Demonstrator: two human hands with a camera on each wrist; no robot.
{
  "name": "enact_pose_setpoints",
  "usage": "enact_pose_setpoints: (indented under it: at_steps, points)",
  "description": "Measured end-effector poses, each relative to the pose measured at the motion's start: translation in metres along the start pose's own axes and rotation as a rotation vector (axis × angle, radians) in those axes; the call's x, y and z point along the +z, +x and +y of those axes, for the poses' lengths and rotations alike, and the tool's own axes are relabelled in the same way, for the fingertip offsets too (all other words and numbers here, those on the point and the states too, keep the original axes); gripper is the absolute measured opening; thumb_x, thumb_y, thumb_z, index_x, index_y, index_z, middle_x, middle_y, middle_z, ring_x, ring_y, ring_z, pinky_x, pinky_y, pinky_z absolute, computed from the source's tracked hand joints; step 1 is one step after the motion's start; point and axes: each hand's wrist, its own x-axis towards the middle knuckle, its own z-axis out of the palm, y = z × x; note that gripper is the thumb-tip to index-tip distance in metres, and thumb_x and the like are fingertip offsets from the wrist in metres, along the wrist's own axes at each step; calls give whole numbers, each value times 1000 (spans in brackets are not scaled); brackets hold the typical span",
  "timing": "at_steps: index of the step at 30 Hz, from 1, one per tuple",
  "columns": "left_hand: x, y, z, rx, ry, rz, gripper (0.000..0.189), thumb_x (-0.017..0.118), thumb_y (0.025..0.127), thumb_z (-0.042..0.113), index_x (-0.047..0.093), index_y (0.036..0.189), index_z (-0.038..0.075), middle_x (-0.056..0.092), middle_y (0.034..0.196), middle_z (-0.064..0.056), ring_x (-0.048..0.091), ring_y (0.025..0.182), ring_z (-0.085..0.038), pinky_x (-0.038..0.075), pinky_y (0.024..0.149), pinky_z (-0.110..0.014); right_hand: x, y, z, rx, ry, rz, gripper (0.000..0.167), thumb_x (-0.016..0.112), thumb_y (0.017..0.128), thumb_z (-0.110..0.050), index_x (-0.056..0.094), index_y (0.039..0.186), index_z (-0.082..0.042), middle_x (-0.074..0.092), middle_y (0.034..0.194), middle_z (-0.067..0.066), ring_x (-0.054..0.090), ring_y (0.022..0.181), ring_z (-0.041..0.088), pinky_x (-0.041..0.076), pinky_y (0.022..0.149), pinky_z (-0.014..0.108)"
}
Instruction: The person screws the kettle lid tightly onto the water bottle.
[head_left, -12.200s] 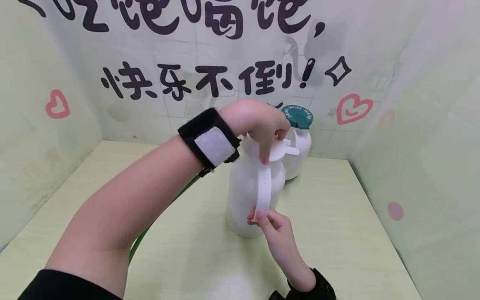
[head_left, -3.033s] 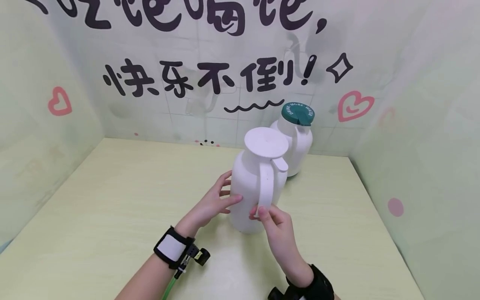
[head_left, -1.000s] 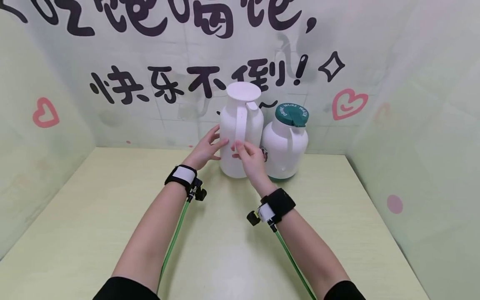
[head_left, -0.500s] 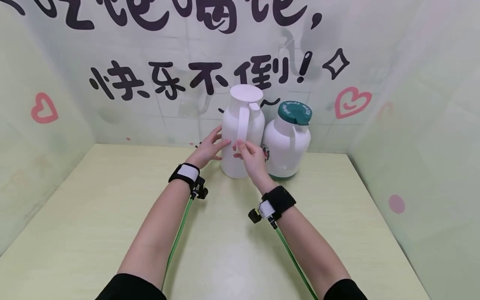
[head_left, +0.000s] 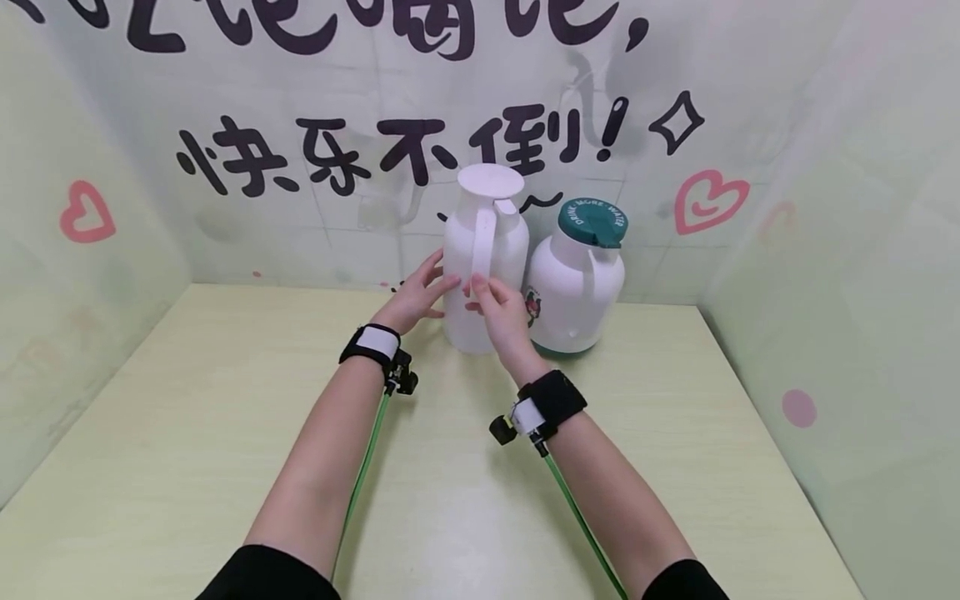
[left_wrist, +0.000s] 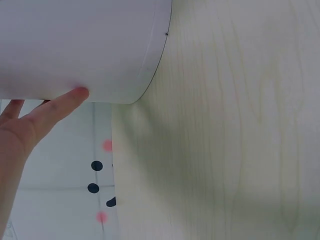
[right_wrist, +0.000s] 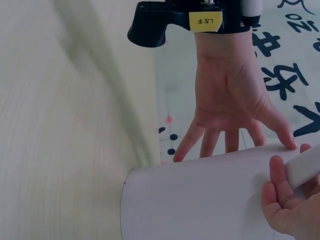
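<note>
A tall white thermos jug (head_left: 512,254) with a flat lid stands upright at the back of the table. Its handle (head_left: 484,237) faces me. My left hand (head_left: 412,300) rests on the jug's left side with fingers spread and fairly straight, as the right wrist view also shows. In the left wrist view a fingertip presses the jug's wall (left_wrist: 75,50) near its base. My right hand (head_left: 506,321) pinches the lower end of the handle between thumb and fingers. The jug's far side is hidden.
A shorter white jug (head_left: 573,287) with a green lid (head_left: 592,221) stands just right of the tall one. The pale wooden table (head_left: 225,417) runs back to a printed wall (head_left: 330,250) with lettering. A green cable trails from each wrist camera.
My left hand was over the lid, then moved down to the jug's side. The jug went back and left, beside the green-lidded one. Over the last second hands and jug stay nearly still.
</note>
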Motion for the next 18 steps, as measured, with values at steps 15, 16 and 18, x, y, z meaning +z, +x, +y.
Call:
enact_pose_setpoints:
  at_steps: [15,16,18]
  points:
    - [-4,5,-11,9,5,-33,69,56,93,44,16,150,46,23,155,-8,30,136,-31,40,93,-60,2,-1,-3,13,-50,-10,39,48,101,-37,65,106,-2,64,109,9,63,98,28,44,93,41]
    - [-3,5,-11,9,13,-41,70,56,93,45,15,150,47,22,155,-8,29,137,-31,39,94,-61,1,-1,-4,16,-55,-11,39,48,101,-37,65,107,-2,64,110,9,63,98,28,43,93,42]
    - [-2,5,-10,4,30,-49,70,55,93,46,13,150,48,22,155,-7,28,137,-30,37,95,-61,0,-2,-4,16,-66,-11,40,47,101,-38,65,109,-3,64,110,9,63,97,27,42,94,44]
